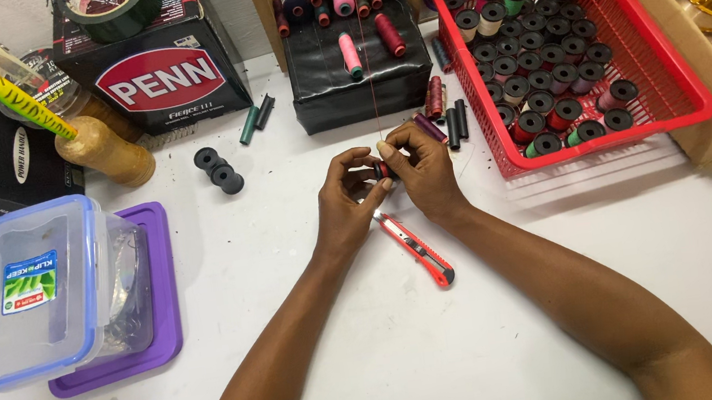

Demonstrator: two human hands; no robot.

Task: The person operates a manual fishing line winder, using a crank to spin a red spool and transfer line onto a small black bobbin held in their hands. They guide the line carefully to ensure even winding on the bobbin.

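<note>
Both hands meet near the middle of the white counter (481, 329), toward its far edge. The left hand (347, 201) and right hand (425, 173) each pinch a small black spool wound with red thread (384, 170) between their fingertips. A red utility knife (416, 249) lies just beneath them, and a red plastic basket of spools (685, 78) stands at the far right.
</note>
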